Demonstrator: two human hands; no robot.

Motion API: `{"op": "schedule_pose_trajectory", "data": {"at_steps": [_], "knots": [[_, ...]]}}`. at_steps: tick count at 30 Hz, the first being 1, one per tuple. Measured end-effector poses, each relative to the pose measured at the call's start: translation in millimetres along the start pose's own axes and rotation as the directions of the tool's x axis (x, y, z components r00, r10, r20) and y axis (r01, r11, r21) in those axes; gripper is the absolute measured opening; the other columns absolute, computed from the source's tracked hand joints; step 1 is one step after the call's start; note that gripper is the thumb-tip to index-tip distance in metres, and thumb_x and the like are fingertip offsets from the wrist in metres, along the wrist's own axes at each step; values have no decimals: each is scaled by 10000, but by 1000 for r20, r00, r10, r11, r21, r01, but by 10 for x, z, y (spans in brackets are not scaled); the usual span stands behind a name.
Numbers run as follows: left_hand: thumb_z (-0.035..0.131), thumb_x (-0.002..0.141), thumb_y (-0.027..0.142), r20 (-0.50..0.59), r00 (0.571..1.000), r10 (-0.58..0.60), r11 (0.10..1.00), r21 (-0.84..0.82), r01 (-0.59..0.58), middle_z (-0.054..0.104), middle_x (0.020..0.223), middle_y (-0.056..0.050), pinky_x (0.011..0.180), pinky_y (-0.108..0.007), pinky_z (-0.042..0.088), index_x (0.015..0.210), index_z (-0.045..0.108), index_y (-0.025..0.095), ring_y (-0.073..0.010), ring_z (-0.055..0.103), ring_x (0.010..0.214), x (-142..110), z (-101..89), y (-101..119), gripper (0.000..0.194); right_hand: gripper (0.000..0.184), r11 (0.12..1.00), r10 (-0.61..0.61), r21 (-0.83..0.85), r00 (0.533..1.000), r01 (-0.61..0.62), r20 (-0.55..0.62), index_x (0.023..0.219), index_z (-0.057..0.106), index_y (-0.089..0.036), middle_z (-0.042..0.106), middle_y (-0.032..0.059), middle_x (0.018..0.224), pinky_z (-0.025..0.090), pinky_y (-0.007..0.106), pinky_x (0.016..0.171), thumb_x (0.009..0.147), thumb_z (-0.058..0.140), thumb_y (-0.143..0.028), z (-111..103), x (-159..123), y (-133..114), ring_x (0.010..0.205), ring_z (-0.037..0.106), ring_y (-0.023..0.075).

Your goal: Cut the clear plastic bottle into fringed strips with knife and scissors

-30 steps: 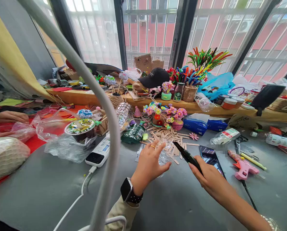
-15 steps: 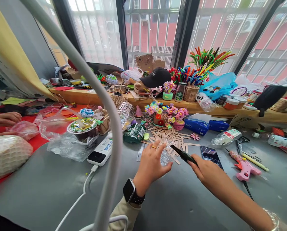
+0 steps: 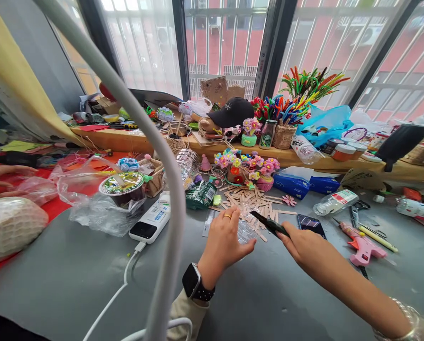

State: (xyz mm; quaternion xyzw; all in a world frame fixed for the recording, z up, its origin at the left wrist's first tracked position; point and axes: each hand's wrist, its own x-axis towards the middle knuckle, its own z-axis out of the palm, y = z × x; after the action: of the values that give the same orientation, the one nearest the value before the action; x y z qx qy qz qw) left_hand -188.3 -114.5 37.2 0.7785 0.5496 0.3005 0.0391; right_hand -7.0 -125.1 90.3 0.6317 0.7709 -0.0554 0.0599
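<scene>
My left hand (image 3: 226,239), with a ring and a black watch (image 3: 193,282) on its wrist, curves over a crumpled clear plastic piece (image 3: 246,232) and appears to grip it; the fingertips are partly hidden. In my right hand (image 3: 299,244) is a dark utility knife (image 3: 270,223), its black blade pointing left, just above the plastic. Behind both hands lies a loose pile of wooden craft sticks (image 3: 265,203). A phone (image 3: 311,225) rests on the table beyond my right hand.
A white stand arm (image 3: 174,189) crosses the view on the left, near a power bank (image 3: 149,220) and a lidded cup (image 3: 122,187). To the right are a pink glue gun (image 3: 364,248) and a plastic bottle (image 3: 336,202). Another person's hand (image 3: 5,174) is at far left.
My right hand and the knife have shifted very slightly up and left. My left hand stays nearly in place. The other person's hand at far left has moved a little.
</scene>
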Motion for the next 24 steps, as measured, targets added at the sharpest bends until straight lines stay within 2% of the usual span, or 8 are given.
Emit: {"op": "schedule_pose_trajectory", "data": {"at_steps": [7, 12, 18, 24], "knots": [[620, 618, 412, 22, 1000, -21, 1000, -11, 21, 500, 1198, -170, 925, -461, 388, 1154, 439, 95, -312, 448, 1113, 2, -8, 35, 648, 234, 998, -30, -50, 1000, 29, -9, 924, 489, -180, 681, 92, 707, 290, 260, 463, 884, 280, -277, 29, 18, 71, 662, 653, 257], [625, 615, 431, 2, 1000, -29, 1000, -10, 29, 485, 1205, -167, 920, -475, 390, 1152, 460, 123, -321, 438, 1124, -18, 8, 34, 640, 236, 997, -45, -64, 999, 43, -26, 921, 498, -182, 675, 86, 683, 289, 254, 450, 880, 286, -278, 37, 23, 66, 633, 649, 246], [638, 617, 436, -10, 995, -103, 994, -25, 103, 480, 1173, -168, 919, -483, 379, 1175, 482, 153, -333, 431, 1118, -63, 16, 43, 644, 241, 995, -70, -63, 997, 71, 23, 934, 495, -181, 674, 93, 698, 269, 250, 438, 879, 281, -277, 15, 37, 86, 638, 647, 243], [648, 604, 415, -32, 995, -91, 996, -28, 90, 486, 1158, -144, 900, -490, 383, 1162, 491, 188, -323, 449, 1089, -84, 53, 71, 622, 236, 997, -63, -41, 995, 67, 80, 935, 505, -165, 679, 112, 742, 298, 255, 463, 875, 298, -259, -44, 73, 67, 677, 650, 250]]}}
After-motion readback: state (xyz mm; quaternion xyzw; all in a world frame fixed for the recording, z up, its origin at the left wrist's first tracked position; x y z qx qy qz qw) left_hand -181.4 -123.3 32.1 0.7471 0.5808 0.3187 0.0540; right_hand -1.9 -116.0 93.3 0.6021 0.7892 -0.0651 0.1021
